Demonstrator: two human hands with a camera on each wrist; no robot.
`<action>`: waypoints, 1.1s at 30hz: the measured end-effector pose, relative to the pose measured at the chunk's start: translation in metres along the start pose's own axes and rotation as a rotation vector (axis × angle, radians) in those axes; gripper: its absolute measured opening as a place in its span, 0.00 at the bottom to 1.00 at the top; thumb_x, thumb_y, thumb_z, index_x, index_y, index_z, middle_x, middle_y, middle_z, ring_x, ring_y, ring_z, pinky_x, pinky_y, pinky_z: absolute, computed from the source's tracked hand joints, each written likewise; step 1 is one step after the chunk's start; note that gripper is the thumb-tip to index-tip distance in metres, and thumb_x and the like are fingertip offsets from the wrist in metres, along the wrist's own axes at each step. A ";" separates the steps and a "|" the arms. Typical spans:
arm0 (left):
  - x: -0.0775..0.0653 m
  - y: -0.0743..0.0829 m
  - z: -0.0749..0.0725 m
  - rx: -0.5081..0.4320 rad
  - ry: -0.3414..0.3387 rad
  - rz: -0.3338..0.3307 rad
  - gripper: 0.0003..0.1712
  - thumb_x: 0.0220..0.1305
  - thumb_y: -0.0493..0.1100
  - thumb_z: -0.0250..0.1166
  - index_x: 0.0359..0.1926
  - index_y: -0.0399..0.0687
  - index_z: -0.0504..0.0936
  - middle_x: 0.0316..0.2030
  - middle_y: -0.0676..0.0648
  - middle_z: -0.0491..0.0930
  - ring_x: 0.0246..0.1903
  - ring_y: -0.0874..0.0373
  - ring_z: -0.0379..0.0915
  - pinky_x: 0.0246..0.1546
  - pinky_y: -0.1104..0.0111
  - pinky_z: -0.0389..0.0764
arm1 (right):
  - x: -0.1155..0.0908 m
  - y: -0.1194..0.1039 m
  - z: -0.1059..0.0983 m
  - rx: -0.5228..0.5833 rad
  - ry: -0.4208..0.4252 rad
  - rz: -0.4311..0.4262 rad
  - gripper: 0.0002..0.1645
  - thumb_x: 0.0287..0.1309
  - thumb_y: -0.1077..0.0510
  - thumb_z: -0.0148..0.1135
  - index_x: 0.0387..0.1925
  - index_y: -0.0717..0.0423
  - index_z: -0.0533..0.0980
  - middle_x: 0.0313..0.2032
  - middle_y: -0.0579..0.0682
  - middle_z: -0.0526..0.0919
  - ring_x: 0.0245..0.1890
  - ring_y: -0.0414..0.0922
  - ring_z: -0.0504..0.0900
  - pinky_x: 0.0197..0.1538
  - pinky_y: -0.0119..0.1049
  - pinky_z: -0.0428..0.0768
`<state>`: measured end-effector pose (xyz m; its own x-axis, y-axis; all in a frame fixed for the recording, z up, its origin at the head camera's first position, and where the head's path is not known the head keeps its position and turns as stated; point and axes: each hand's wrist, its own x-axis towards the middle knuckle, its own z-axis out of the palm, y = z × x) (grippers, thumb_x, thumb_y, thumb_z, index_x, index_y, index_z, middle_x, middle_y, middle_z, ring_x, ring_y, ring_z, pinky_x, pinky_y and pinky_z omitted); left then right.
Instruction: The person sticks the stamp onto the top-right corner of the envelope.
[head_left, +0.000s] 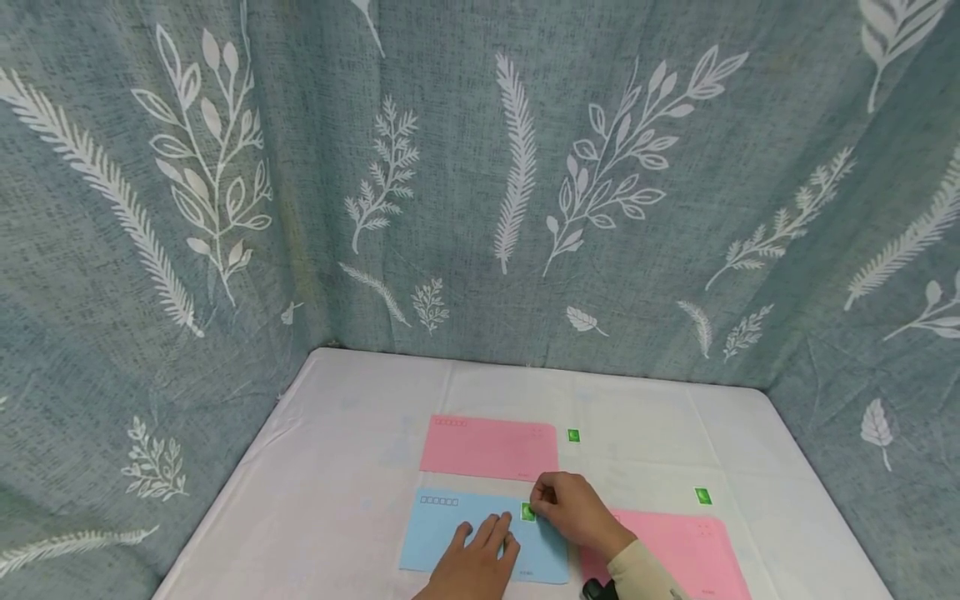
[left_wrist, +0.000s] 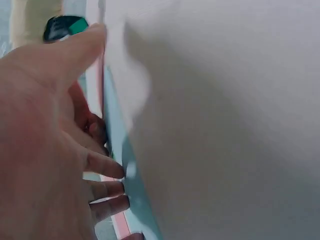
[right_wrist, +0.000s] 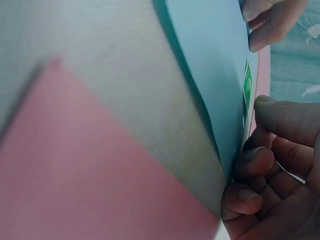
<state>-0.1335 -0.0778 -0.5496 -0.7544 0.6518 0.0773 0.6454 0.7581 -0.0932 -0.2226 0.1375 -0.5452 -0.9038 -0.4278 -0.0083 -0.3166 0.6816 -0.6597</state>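
Observation:
A light blue envelope [head_left: 450,533] lies on the white table with a row of small printed boxes at its upper left. My left hand [head_left: 480,560] rests on it, fingers spread and only slightly bent; the left wrist view shows the same hand [left_wrist: 55,125] from the thumb side. At the envelope's upper right corner is a green postage stamp [head_left: 528,512]. My right hand [head_left: 573,508] pinches the stamp's right edge with curled fingers. In the right wrist view the thumb [right_wrist: 285,117] is beside the tilted stamp [right_wrist: 247,82], and the other fingers bend close to the envelope's edge.
A pink envelope [head_left: 487,450] lies behind the blue one, and another pink envelope [head_left: 682,550] lies to the right, partly under my right forearm. Two loose green stamps, one at the back [head_left: 573,435] and one at right [head_left: 702,497], lie on the table [head_left: 315,500].

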 end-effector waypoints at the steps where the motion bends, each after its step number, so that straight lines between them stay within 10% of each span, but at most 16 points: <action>1: 0.002 -0.001 -0.003 -0.048 -0.059 -0.011 0.47 0.61 0.81 0.51 0.62 0.51 0.77 0.68 0.48 0.70 0.65 0.57 0.67 0.51 0.57 0.77 | 0.000 0.000 0.000 0.008 0.002 -0.003 0.09 0.63 0.59 0.69 0.27 0.47 0.79 0.21 0.37 0.75 0.23 0.35 0.72 0.29 0.32 0.71; 7: 0.017 -0.014 -0.015 -0.286 -0.150 -0.088 0.51 0.68 0.78 0.44 0.73 0.45 0.69 0.74 0.43 0.61 0.71 0.49 0.59 0.59 0.47 0.71 | -0.001 0.003 -0.002 0.065 -0.013 -0.012 0.08 0.66 0.58 0.66 0.29 0.48 0.79 0.23 0.39 0.75 0.23 0.36 0.71 0.28 0.32 0.71; 25: 0.074 -0.053 0.019 -0.275 -0.099 -0.188 0.38 0.78 0.64 0.44 0.79 0.49 0.60 0.79 0.46 0.53 0.77 0.46 0.47 0.71 0.47 0.55 | -0.003 0.003 0.000 0.107 -0.021 -0.023 0.07 0.66 0.61 0.65 0.30 0.50 0.79 0.22 0.39 0.75 0.22 0.34 0.71 0.27 0.30 0.70; 33: 0.076 -0.045 -0.002 -0.262 -0.147 -0.184 0.36 0.78 0.62 0.44 0.78 0.49 0.62 0.78 0.48 0.56 0.76 0.47 0.50 0.70 0.48 0.56 | 0.000 0.007 -0.018 0.111 0.026 -0.051 0.06 0.67 0.61 0.66 0.31 0.51 0.79 0.23 0.40 0.76 0.23 0.34 0.71 0.28 0.31 0.72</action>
<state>-0.2193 -0.0624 -0.5380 -0.8577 0.5084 -0.0765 0.4915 0.8545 0.1680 -0.2302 0.1524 -0.5364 -0.8952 -0.4433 0.0459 -0.3295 0.5890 -0.7379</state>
